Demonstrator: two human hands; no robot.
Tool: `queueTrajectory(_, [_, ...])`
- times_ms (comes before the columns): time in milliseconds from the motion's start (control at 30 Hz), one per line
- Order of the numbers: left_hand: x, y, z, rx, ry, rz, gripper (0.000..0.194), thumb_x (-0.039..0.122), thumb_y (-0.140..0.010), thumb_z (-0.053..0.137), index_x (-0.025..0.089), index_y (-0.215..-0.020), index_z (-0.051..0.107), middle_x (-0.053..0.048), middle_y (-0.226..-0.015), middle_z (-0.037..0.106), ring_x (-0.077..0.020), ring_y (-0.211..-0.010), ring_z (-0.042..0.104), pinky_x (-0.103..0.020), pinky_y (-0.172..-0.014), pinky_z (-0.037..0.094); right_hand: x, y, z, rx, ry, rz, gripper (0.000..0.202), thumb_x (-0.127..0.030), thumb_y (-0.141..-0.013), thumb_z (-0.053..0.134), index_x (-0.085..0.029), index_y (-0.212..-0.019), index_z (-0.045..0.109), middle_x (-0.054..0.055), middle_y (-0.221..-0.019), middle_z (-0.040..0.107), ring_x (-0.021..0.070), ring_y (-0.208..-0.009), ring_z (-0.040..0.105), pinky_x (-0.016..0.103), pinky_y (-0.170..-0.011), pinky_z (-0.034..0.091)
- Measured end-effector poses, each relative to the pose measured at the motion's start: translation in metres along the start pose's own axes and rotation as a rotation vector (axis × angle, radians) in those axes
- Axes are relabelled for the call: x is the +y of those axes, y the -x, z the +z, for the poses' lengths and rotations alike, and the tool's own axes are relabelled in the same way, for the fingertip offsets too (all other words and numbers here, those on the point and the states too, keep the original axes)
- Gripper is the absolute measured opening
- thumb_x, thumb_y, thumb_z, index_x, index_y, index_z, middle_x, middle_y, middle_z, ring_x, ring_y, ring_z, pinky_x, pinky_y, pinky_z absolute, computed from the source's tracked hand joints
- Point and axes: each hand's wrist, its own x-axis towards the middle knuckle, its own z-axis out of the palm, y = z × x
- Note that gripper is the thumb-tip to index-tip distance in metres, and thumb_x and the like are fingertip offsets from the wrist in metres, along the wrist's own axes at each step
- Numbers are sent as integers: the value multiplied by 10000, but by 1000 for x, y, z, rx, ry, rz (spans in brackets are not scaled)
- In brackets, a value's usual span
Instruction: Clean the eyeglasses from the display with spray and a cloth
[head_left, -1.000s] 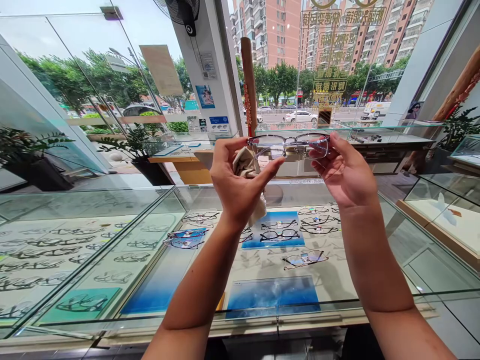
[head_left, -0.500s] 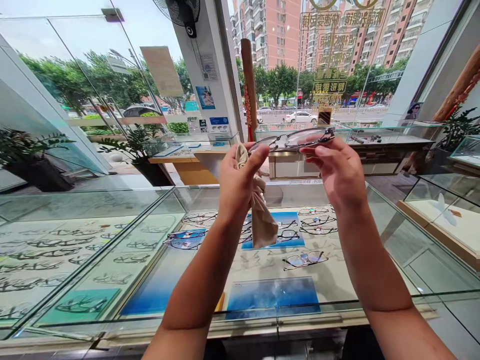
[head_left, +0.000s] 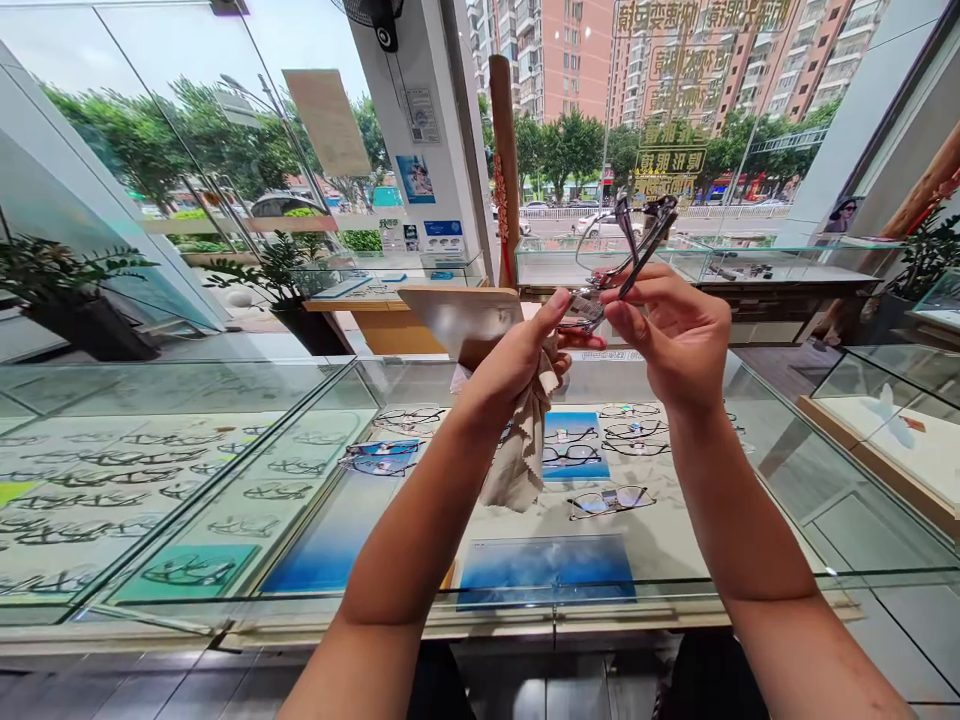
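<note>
A pair of eyeglasses (head_left: 643, 258) is held up in front of me, tilted on end, with its temple arms pointing up and to the right. My right hand (head_left: 684, 335) pinches the frame between thumb and fingers. At the lower lens, my left hand (head_left: 525, 350) is closed around a beige cleaning cloth (head_left: 517, 465), its thumb and fingertips against the glasses. The cloth's loose end hangs below that hand, above the glass display case (head_left: 510, 590). Part of the lower lens is hidden by fingers.
Inside the case lie several eyeglasses (head_left: 611, 500) and blue cards (head_left: 547, 568). A tabletop mirror (head_left: 457, 318) stands beyond my left hand. More glass cases extend left and right, with a potted plant (head_left: 274, 285) behind and a wooden pole (head_left: 504, 170) by the window.
The eyeglasses have turned from roughly level to tilted on end. My left hand has moved right, closer to my right hand, carrying the cloth. The view has shifted slightly, bringing the mirror into sight.
</note>
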Motion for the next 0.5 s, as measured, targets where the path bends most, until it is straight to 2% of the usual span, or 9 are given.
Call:
queueTrajectory(133, [3, -1, -7, 19, -198, 12, 679, 825, -948, 582, 158, -918, 702, -85, -866, 705, -119, -622, 522, -267, -541, 365, -5, -1, -6, -22, 66, -15, 151, -481, -962, 798, -337, -1006, 793, 13, -1032, 760, 270, -1119, 749, 542, -1054, 622])
queueTrajectory(267, [-10, 6, -28, 126, -319, -24, 653, 831, -924, 616, 182, -914, 681, -52, -825, 667, -102, -571, 486, -271, -553, 338, -9, 4, -14, -71, 137, 6, 61, -381, -969, 803, -321, -985, 804, 6, -1057, 786, 257, -1086, 752, 521, -1049, 600])
queueTrajectory(367, [-31, 15, -46, 314, -426, 65, 586, 760, -934, 643, 190, -803, 615, -14, -728, 565, -111, -593, 428, -274, -572, 316, 0, 23, -17, -188, 212, 84, 31, -318, -944, 821, -298, -925, 807, 13, -1038, 817, 257, -1057, 755, 497, -1009, 590])
queueTrajectory(433, [-46, 21, -58, 461, -536, 133, 527, 653, -932, 670, 204, -712, 503, 19, -668, 451, -119, -615, 374, -279, -589, 289, 15, 42, -17, -270, 278, 128, 22, -293, -929, 821, -283, -922, 802, 22, -1021, 830, 263, -1039, 750, 486, -973, 581])
queueTrajectory(500, [-59, 25, -68, 560, -666, 184, 480, 523, -897, 687, 217, -670, 396, 35, -646, 369, -125, -636, 341, -286, -608, 269, 36, 62, -15, -337, 355, 171, 19, -264, -935, 792, -266, -954, 795, 43, -1032, 834, 274, -1049, 733, 482, -972, 561])
